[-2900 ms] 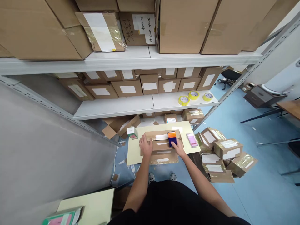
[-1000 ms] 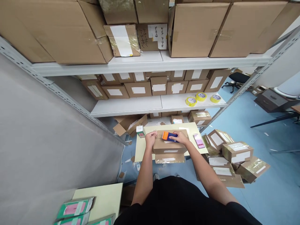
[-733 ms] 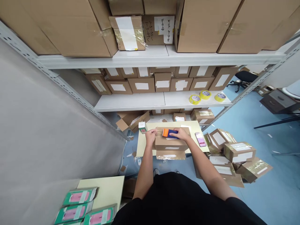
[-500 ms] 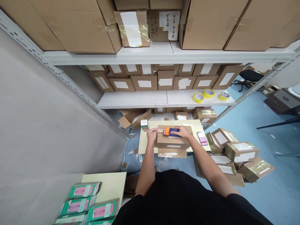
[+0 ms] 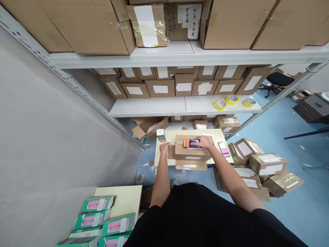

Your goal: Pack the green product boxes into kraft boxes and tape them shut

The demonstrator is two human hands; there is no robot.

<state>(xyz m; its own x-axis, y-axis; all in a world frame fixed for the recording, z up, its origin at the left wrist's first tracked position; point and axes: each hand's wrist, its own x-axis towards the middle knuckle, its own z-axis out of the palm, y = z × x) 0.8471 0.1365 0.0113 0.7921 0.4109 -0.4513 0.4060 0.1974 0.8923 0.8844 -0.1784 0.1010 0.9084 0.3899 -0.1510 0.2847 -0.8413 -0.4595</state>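
In my right hand (image 5: 203,142) is a blue and orange tape dispenser (image 5: 189,143), held over the top of a brown cardboard box (image 5: 192,156). The dispenser's orange end points left. My left hand (image 5: 165,147) is closed in a pinch just left of the box, apart from the dispenser; whatever its fingers hold is too small to make out. One flap (image 5: 191,165) of the box hangs out over the table's near edge. A small white and green box (image 5: 161,135) stands behind my left hand.
The pale table (image 5: 159,159) also carries a phone (image 5: 224,150) on the right. Taped cartons (image 5: 267,164) are piled on the floor to the right. Shelving (image 5: 149,107) rises behind, with yellow tape rolls (image 5: 231,100). Green and pink boxes (image 5: 96,204) lie at lower left.
My left hand has moved away from the dispenser, leftward off the box; a shiny strip showed between them earlier. My right hand still holds the dispenser over the box. The view has shifted slightly.
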